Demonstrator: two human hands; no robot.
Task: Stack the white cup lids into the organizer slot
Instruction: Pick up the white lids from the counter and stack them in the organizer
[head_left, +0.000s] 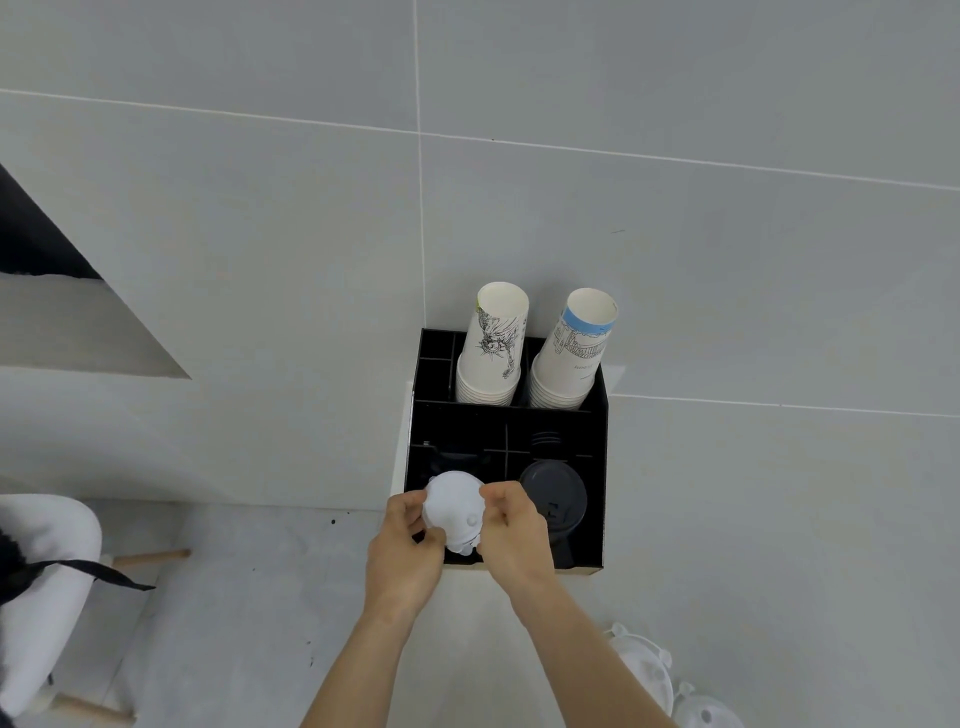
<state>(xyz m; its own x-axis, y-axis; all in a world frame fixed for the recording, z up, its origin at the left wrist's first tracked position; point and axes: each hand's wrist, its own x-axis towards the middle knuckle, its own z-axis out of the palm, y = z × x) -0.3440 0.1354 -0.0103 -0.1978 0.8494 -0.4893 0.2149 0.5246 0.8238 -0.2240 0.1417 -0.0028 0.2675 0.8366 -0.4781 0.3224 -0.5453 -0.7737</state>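
A black organizer stands against the grey tiled wall. Both hands hold a stack of white cup lids over its front left slot. My left hand grips the stack's left side and my right hand grips its right side. The bottom of the stack is hidden between my fingers. More white lids lie loose at the lower right.
Black lids fill the front right slot. Two stacks of upside-down paper cups stand in the rear slots. A white chair with a black strap is at the lower left.
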